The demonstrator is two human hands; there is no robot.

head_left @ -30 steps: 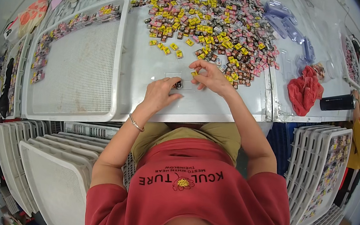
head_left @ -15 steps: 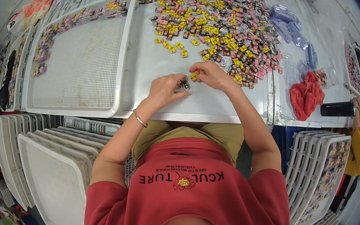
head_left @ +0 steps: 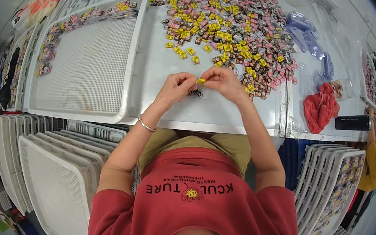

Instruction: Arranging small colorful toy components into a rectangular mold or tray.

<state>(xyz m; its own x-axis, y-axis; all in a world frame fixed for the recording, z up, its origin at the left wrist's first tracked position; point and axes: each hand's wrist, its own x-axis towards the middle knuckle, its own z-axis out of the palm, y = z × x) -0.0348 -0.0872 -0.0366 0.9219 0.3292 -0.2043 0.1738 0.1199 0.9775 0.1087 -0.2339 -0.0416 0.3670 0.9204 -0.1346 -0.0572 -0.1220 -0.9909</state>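
A small yellow square piece (head_left: 200,81) is pinched between the fingertips of both hands, above the table. My right hand (head_left: 225,84) is closed on its right side. At its left end, the thumb and fingers of my left hand (head_left: 176,87) are closed on it too. Just below the fingertips, several dark pieces (head_left: 196,93) lie in what looks like a small clear holder, partly hidden by my left hand. Beyond my hands spreads a large pile of small square pieces (head_left: 225,26) in yellow, pink, brown and grey. A few yellow ones (head_left: 183,54) lie loose at its near edge.
At left a white mesh tray (head_left: 94,66) has rows of filled pieces (head_left: 86,17) along its far and left edges. To the right are a red cloth (head_left: 320,108), a black bottle (head_left: 353,123) and clear purplish plastic pieces (head_left: 307,36). Stacked trays (head_left: 58,166) stand below the table.
My left hand has lifted off the dark pieces and its fingers have drawn together at the yellow piece. My right hand still holds that piece, now turned toward the left fingertips.
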